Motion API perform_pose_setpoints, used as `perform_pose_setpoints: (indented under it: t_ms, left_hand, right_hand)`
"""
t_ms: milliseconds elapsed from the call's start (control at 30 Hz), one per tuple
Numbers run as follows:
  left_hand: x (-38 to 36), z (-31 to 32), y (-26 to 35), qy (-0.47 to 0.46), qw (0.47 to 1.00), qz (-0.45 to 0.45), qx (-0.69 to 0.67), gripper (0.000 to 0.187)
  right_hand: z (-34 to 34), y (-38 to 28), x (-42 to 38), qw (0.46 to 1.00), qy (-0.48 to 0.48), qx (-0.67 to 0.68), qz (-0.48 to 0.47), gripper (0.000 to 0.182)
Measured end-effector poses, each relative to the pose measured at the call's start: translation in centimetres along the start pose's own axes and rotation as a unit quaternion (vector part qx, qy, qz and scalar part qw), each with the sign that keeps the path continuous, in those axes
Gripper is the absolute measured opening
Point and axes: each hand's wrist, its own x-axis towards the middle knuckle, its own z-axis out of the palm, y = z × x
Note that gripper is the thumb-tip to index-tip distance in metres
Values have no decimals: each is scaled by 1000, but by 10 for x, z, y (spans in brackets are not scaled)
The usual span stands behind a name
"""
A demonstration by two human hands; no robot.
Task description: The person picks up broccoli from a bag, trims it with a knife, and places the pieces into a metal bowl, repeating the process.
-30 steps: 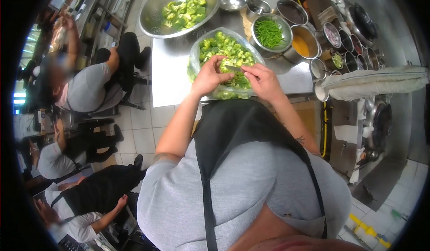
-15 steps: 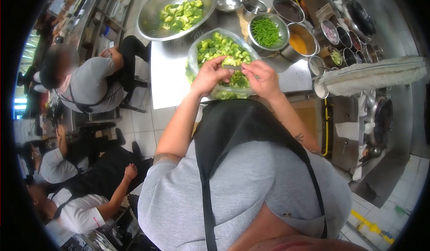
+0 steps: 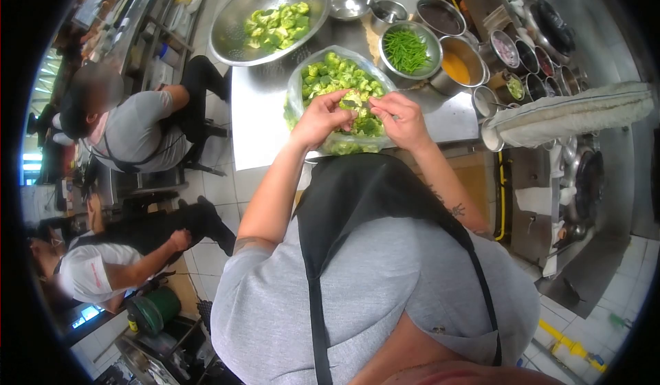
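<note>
Over a clear plastic bag (image 3: 296,86) full of broccoli florets (image 3: 335,65), both of my hands work close together. A single broccoli floret (image 3: 353,99) is pinched in the fingers of my left hand (image 3: 319,121). Closed fingers of my right hand (image 3: 403,119) grip a small knife (image 3: 372,103), held right at the floret; little of its blade shows now. Beyond the bag, a big perforated metal colander (image 3: 223,36) contains more cut broccoli (image 3: 276,26).
A bowl of green beans (image 3: 407,49), a pot of orange liquid (image 3: 459,63) and several metal bowls crowd the steel table (image 3: 258,120). A long cloth-covered object (image 3: 570,115) juts in from the right. On the left, one person (image 3: 141,120) sits and others are nearby.
The grey blade that lay flat between my hands has turned mostly out of sight, and the floret shows more. My hands have barely shifted. People at lower left have moved.
</note>
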Motion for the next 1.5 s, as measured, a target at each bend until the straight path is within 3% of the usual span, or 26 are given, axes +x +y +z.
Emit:
perform_pose_setpoints:
  t_ms: [133, 233, 433, 533, 633, 733, 767, 833, 900, 1000, 1033, 1133, 1233, 1367, 1467, 1500]
  left_hand:
    - [-1, -4, 4, -14, 999, 6, 38, 66]
    - [-7, -14, 5, -25, 999, -31, 1, 64]
    - [-10, -23, -7, 15, 1000, -10, 22, 60]
    - [-7, -26, -7, 86, 986, -36, 139, 58]
    - [2, -44, 8, 72, 963, -79, 245, 61]
    - [34, -84, 21, 215, 954, 110, 175, 75]
    - [37, -86, 45, 285, 925, 126, 216, 82]
    - [38, -79, 100, 360, 856, 249, 276, 84]
    - [43, -74, 105, 345, 849, 251, 312, 73]
    - [50, -67, 77, 192, 886, 146, 397, 46]
    - [55, -63, 54, 168, 891, 156, 392, 27]
    - [69, -61, 4, 55, 861, 80, 499, 25]
    - [72, -51, -27, 36, 808, -10, 587, 29]
    - [82, -49, -49, 144, 783, 63, 602, 28]
    - [82, -41, -45, 163, 745, -60, 644, 30]
    - [83, -42, -49, 168, 738, -62, 650, 32]
  right_hand:
    - [0, 4, 4, 999, -18, 35, 0, 18]
    - [1, 28, 0, 998, 0, 1, 60, 17]
    - [10, 26, -4, 986, -32, 7, 166, 21]
    - [9, 20, -5, 974, -64, 1, 215, 24]
    - [7, 20, -7, 975, -68, -4, 212, 24]
    - [5, 20, -12, 975, -66, -7, 214, 24]
    - [6, 22, -15, 975, -62, 1, 214, 24]
    - [6, 28, -20, 976, -52, 17, 213, 25]
    - [5, 32, -22, 974, -43, 23, 221, 25]
    - [2, 31, -22, 973, -40, 25, 224, 26]
    - [1, 28, -22, 973, -40, 24, 224, 26]
    - [-2, 26, -23, 975, -35, 20, 218, 26]
    - [-2, 29, -23, 977, -41, 22, 210, 27]
    - [0, 30, -23, 976, -44, 30, 211, 27]
    - [2, 30, -25, 976, -49, 46, 208, 27]
    - [3, 32, -26, 976, -53, 50, 203, 27]
